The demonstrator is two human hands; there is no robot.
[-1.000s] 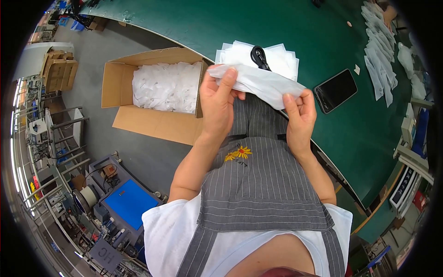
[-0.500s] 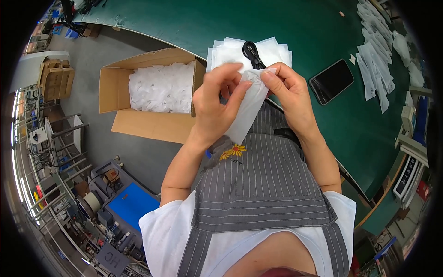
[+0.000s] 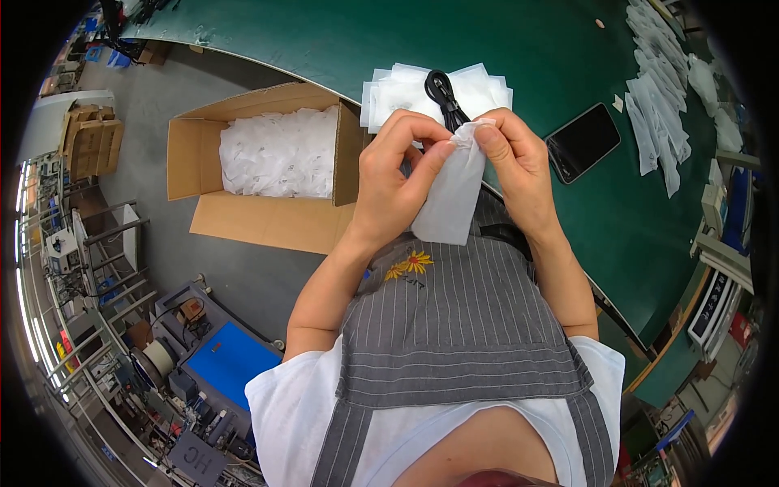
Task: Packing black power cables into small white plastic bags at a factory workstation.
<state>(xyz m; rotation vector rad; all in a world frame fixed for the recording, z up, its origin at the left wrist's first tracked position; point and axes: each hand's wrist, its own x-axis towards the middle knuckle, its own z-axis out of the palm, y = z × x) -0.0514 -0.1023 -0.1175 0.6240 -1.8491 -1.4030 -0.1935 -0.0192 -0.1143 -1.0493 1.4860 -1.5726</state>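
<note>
Over green matte tabletop both hands — left hand, right hand — pinch a soft white pouch.

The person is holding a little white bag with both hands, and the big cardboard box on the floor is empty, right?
Not quite. Both hands, left hand and right hand, do hold the little white bag, but the head view shows the cardboard box filled with white bags.

Ahead of my fingers the stack of white bags and coiled black cable block the near bench edge; the phone lies right, an open carton left; bare green bench beyond is free
</note>
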